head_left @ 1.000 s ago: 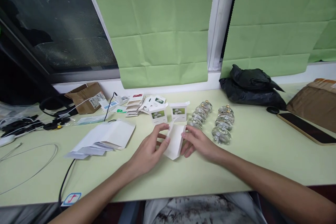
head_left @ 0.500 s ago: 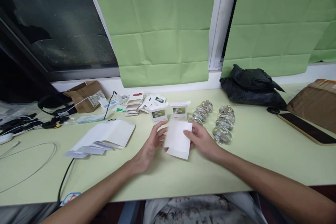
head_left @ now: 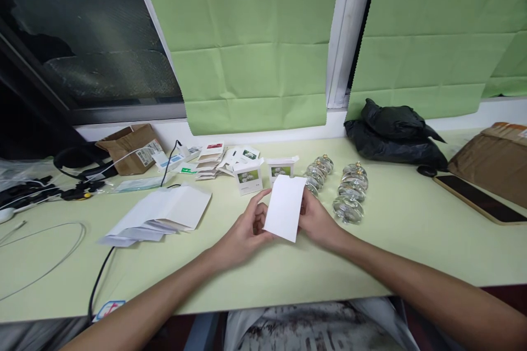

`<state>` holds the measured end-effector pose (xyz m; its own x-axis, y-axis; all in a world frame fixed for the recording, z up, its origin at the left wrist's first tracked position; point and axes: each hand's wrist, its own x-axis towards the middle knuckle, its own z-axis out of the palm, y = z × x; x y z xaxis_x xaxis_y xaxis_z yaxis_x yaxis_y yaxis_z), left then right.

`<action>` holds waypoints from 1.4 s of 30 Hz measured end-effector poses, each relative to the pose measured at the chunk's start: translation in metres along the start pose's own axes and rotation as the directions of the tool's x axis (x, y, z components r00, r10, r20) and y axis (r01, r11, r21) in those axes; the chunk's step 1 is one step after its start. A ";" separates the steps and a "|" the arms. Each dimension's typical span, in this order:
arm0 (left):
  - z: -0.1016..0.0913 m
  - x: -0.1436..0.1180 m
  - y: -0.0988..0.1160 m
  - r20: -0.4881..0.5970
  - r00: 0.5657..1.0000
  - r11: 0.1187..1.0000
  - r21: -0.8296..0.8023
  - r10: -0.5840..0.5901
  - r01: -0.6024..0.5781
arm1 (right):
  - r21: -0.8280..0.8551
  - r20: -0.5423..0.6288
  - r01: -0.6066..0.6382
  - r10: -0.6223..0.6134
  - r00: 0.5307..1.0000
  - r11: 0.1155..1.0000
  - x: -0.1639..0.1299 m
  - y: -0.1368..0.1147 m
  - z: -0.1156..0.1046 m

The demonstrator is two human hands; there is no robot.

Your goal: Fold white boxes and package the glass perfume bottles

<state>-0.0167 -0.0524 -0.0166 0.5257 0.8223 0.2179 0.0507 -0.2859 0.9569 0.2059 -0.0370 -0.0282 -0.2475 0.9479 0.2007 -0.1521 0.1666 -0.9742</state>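
Note:
A white paper box, one blank side toward me, is held tilted just above the table. My left hand is closed on its lower left edge, with the thumb near the corner and the other fingers curled beside it. On the right edge my right hand grips it, its fingertips hidden behind the box. Just beyond stand two white boxes with green pictures, a left one and a right one partly covered by the held box. Two rows of clear glass pieces, a nearer row and a farther row, lie to the right.
Flat white cartons are piled at left. Small packets lie behind, near an open cardboard box. Cables spread over the far left. At right are a black plastic bag, a phone and a brown parcel.
The white box has been turned and raised slightly, so its lower flap no longer shows. My right thumb has gone from its front face, and my left thumb has come to its lower left corner.

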 end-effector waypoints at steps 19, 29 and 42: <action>-0.010 0.009 -0.011 -0.151 0.987 0.998 0.011 -0.061 0.064 | 0.146 0.191 -0.044 0.016 0.981 0.988 -0.005 -0.011 0.001; -0.005 0.010 -0.006 -0.139 0.981 0.991 -0.043 -0.135 0.131 | 0.169 0.117 0.037 -0.057 0.991 0.985 -0.006 -0.008 0.007; -0.012 0.004 0.003 -0.051 0.997 0.996 -0.064 -0.065 0.062 | 0.140 0.074 0.023 -0.033 0.997 0.990 -0.001 -0.009 0.001</action>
<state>-0.0247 -0.0441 -0.0108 0.4775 0.8630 0.1649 0.0285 -0.2027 0.9788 0.2069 -0.0399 -0.0193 -0.3128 0.9189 0.2403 -0.2897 0.1486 -0.9455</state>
